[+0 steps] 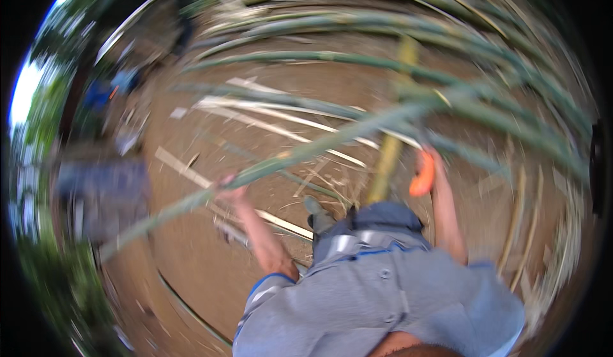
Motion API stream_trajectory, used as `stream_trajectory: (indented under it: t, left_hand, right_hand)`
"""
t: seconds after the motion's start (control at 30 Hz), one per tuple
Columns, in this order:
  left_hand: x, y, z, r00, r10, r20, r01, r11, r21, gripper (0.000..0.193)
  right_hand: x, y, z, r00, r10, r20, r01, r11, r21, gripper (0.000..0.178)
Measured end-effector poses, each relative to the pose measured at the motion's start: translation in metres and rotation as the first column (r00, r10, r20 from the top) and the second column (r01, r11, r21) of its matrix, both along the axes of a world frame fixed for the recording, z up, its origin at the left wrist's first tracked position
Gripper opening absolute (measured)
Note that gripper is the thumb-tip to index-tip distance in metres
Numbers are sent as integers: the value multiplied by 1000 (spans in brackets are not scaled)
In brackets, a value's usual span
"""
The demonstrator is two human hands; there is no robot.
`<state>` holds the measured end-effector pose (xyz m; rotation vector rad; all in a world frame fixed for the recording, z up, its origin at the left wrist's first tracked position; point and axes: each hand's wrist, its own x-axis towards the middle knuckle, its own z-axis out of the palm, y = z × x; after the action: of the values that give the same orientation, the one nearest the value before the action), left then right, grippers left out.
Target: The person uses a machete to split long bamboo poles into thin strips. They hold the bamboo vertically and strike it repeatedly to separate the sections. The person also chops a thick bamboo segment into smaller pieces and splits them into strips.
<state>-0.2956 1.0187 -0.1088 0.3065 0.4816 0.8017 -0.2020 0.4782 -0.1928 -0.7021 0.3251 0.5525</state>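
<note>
My left hand (232, 191) is closed round a long green bamboo pole (332, 141). The pole slants across in front of me, from the lower left up to the right, where it crosses other poles. On the right, my right hand (431, 155) grips a tool with a curved orange handle (421, 179). A greyish part of that tool, blurred by motion, points away from me near the bamboo; its exact kind cannot be made out.
Several green bamboo poles (306, 57) lie across the far ground. A yellowish pole (385, 165) runs away from my legs beneath the others. Pale split strips (262, 122) are scattered on brown soil. Left stands a bluish-topped block (105, 185); thin sticks (520, 223) lie right.
</note>
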Motion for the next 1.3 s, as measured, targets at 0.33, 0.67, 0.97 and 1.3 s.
stream_trajectory:
  t: [0.33, 0.67, 0.97, 1.3]
  left_hand:
    - [7, 37, -83, 994, 67, -91, -83, 980, -179, 30]
    - [10, 52, -78, 991, 72, -111, -98, 962, -255, 23]
    - [33, 85, -115, 998, -15, 61, 24, 989, -143, 29]
    - [6, 138, -30, 917, -394, 66, 389, 918, 74, 54]
  right_hand:
    - [10, 262, 159, 889, 403, 216, -318, 884, -342, 11]
    - [15, 510, 378, 189, 628, 755, -811, 533, -241, 19]
    - [59, 539, 232, 291, 717, 633, -318, 697, -643, 33]
    - [88, 504, 134, 444, 893, 72, -235, 193, -953, 29]
